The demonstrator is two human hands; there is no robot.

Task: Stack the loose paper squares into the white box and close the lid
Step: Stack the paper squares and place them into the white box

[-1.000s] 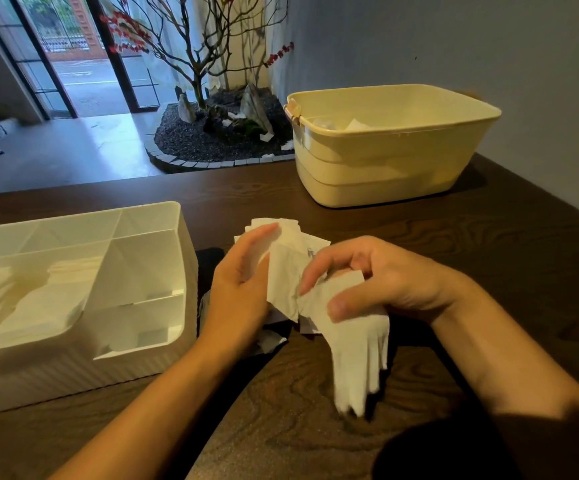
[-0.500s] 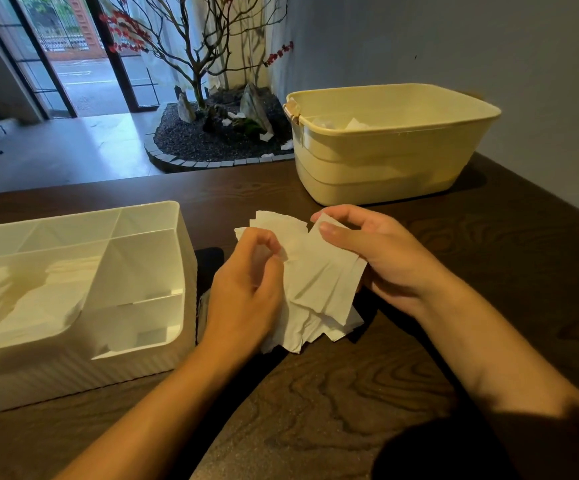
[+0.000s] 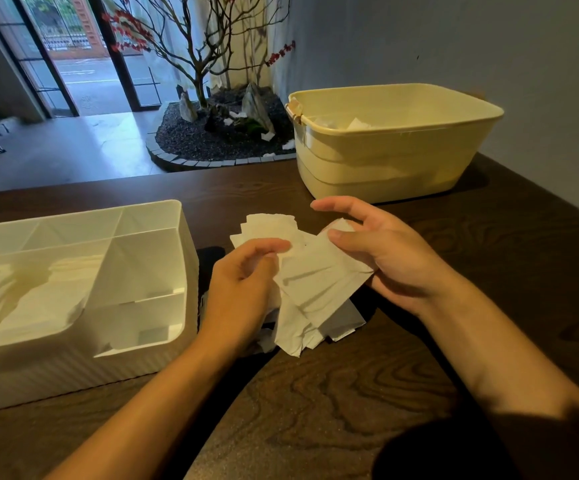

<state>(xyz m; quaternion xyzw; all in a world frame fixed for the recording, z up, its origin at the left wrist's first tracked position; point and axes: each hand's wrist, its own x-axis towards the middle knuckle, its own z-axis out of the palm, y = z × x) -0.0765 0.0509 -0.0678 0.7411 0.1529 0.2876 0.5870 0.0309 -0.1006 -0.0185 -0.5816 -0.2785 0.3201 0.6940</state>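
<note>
To our left stands the white plastic compartment box, lid unseen. Our left hand curls round the loose white paper squares over the dark wooden table; our right hand pinches their edge. Light, limp, slippery, they likely need squaring by the edges.

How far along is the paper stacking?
Early-middle. Some paper already lies in the white box, which is open. Left hand and right hand hold a fanned bunch of paper squares above the table. Left: box them, close lid; no lid visible.
</note>
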